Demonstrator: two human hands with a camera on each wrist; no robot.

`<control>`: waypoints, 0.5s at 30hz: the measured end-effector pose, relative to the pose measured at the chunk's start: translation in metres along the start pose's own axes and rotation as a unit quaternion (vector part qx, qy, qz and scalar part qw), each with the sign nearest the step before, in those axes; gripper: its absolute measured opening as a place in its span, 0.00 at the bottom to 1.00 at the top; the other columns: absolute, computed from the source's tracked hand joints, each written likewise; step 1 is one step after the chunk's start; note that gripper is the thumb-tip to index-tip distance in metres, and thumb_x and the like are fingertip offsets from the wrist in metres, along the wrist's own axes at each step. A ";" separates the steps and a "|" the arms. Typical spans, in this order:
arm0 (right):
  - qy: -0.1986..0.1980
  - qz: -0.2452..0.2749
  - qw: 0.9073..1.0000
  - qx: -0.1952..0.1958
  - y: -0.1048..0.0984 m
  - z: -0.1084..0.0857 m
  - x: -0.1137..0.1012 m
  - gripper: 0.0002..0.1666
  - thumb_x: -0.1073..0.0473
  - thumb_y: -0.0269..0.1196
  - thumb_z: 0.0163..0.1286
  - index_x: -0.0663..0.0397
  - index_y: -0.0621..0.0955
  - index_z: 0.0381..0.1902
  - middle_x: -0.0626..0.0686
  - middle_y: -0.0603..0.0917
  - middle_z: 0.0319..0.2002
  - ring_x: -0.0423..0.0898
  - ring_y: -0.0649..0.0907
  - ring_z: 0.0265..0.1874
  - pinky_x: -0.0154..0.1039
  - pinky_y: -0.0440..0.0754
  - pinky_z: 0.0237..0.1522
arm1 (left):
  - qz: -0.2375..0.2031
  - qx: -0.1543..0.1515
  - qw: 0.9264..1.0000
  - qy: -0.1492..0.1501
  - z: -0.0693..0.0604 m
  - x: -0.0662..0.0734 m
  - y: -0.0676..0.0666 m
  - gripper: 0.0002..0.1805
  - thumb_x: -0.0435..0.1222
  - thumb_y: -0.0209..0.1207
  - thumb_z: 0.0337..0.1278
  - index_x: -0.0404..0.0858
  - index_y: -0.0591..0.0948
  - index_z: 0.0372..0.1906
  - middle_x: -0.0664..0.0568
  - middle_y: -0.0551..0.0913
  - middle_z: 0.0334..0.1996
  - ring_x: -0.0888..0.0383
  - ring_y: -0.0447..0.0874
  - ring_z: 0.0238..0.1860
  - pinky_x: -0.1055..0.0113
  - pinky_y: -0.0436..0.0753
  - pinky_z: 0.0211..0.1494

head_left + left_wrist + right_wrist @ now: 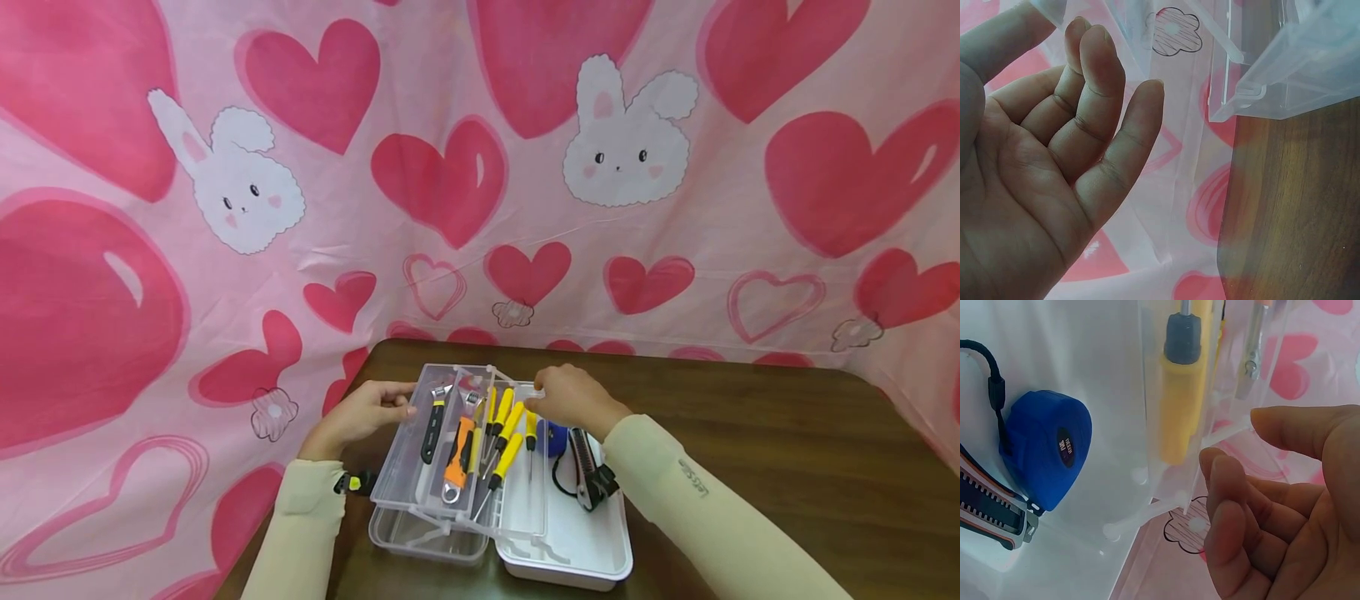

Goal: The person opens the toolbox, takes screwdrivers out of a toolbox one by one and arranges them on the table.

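Note:
My left hand (363, 417) is at the left edge of a raised clear tray (405, 475), its thumb and fingers apart and loosely bent. In the left wrist view, the thumb of that hand (1054, 150) overlaps clear plastic; contact is unclear. At the tray's back right corner is my right hand (573, 396), thumb and fingertips apart beside the clear wall (1154, 400). The divided tray holds a black-handled adjustable wrench (432, 433), an orange-handled tool (457, 458) and several yellow screwdrivers (506, 458).
Below the raised tray are a clear bin (427, 542) and a white bin (577, 554). A blue tape measure (1047, 447) and a utility knife (991, 506) lie in the white bin. A wooden table (720, 433) extends right; pink heart-patterned cloth (525, 225) hangs behind.

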State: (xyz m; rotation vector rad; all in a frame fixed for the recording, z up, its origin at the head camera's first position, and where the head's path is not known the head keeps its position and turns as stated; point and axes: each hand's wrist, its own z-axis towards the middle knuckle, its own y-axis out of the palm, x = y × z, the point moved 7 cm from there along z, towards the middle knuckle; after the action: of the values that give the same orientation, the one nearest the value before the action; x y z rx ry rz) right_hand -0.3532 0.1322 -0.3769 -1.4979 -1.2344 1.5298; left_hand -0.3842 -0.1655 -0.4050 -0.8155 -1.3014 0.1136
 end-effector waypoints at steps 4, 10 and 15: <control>0.007 -0.007 1.000 -0.005 0.003 0.002 -0.001 0.24 0.44 0.68 0.62 0.53 0.83 0.49 0.52 0.82 0.39 0.49 0.79 0.36 0.49 0.83 0.42 | 0.001 0.000 1.000 0.002 0.000 0.000 0.000 0.31 0.42 0.68 0.56 0.36 0.76 0.64 0.48 0.79 0.30 0.50 0.78 0.37 0.60 0.79 0.41; 0.009 -0.015 1.000 -0.011 0.005 0.004 -0.004 0.20 0.44 0.68 0.61 0.53 0.83 0.41 0.50 0.80 0.32 0.48 0.78 0.30 0.46 0.83 0.38 | 0.006 0.004 1.000 0.003 0.000 -0.002 -0.001 0.31 0.42 0.68 0.56 0.36 0.76 0.64 0.48 0.79 0.30 0.50 0.78 0.37 0.61 0.79 0.42; 0.011 -0.021 1.000 -0.011 0.007 0.004 -0.005 0.18 0.45 0.68 0.61 0.53 0.83 0.37 0.49 0.79 0.28 0.47 0.78 0.27 0.45 0.83 0.36 | 0.002 0.000 1.000 0.013 0.000 -0.003 0.000 0.31 0.42 0.68 0.56 0.35 0.76 0.64 0.48 0.80 0.29 0.51 0.78 0.37 0.62 0.79 0.42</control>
State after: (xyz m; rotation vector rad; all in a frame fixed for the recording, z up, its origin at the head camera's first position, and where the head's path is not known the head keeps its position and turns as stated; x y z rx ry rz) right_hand -0.3552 0.1246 -0.3822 -1.4898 -1.2651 1.4732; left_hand -0.3852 -0.1668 -0.4070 -0.8178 -1.2758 0.1066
